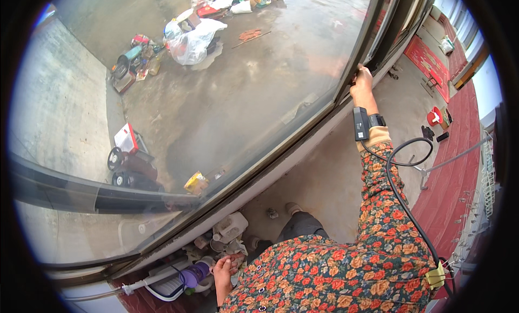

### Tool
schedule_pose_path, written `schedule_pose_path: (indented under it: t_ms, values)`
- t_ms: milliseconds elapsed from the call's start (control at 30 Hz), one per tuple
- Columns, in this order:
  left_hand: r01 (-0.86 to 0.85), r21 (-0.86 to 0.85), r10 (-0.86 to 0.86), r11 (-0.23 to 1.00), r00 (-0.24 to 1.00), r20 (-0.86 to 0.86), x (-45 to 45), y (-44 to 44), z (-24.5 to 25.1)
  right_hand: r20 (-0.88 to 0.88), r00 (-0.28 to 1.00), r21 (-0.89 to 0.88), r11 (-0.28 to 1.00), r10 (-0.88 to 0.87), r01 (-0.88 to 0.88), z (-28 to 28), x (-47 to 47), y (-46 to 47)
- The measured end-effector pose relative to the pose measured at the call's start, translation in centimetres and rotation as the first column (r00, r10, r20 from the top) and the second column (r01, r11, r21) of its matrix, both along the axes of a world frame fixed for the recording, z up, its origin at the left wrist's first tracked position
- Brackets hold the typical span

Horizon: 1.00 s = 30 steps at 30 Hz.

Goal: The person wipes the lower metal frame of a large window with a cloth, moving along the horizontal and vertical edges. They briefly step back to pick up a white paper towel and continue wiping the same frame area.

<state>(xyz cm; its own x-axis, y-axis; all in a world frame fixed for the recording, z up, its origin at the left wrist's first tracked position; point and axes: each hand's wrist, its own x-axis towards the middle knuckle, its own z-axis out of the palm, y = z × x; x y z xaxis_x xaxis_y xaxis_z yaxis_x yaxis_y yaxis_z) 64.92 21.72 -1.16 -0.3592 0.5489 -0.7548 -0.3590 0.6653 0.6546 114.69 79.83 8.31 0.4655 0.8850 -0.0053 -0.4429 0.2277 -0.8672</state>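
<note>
A sliding window's glass pane (pixel 259 94) in a dark metal frame (pixel 352 49) fills the upper left. My right hand (pixel 362 80), its arm stretched out, touches the upright edge of that frame; its fingertips are partly hidden, so whether they grip the frame cannot be told. A black device (pixel 361 123) with a cable is strapped at this wrist. Low in the view, my left hand (pixel 226 268) is held in front of my body with its fingers curled, close to the sill and above stored items. Whether it holds anything is unclear.
Below the sill stand a plastic jug (pixel 233 227) and a purple container (pixel 195 274). Beyond the glass lie a white plastic bag (pixel 194 39) and scattered rubbish. To the right are a red basin (pixel 434 116), a red mat (pixel 429 65) and a looping black cable (pixel 389 171).
</note>
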Motion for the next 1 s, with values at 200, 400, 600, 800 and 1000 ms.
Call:
schedule_pose_path:
  t_ms: [200,400,600,800,1000]
  values:
    - [-0.037,-0.03,0.035,0.999,0.998,-0.043,-0.2,0.7,0.6,0.003,0.998,-0.01,0.998,0.065,-0.065,-0.1,-0.9,-1.2]
    - [-0.07,0.002,0.07,0.998,0.994,-0.08,-0.8,2.5,1.1,-0.057,0.998,-0.073,0.997,0.006,-0.01,3.0,-9.8,-7.1]
    - [-0.046,0.083,0.049,0.995,0.998,-0.04,-2.3,2.1,0.3,0.097,0.987,-0.064,0.991,0.127,-0.121,3.6,-18.0,-15.0]
    - [-0.095,0.02,0.096,0.995,0.995,-0.042,-4.2,-0.3,-0.6,-0.008,0.984,-0.109,0.978,0.176,-0.176,3.5,-24.3,-20.8]
    - [-0.082,-0.002,0.082,0.997,0.997,0.012,-4.3,-0.9,-1.6,-0.056,0.919,-0.08,0.916,0.39,-0.393,4.1,-28.9,-26.1]
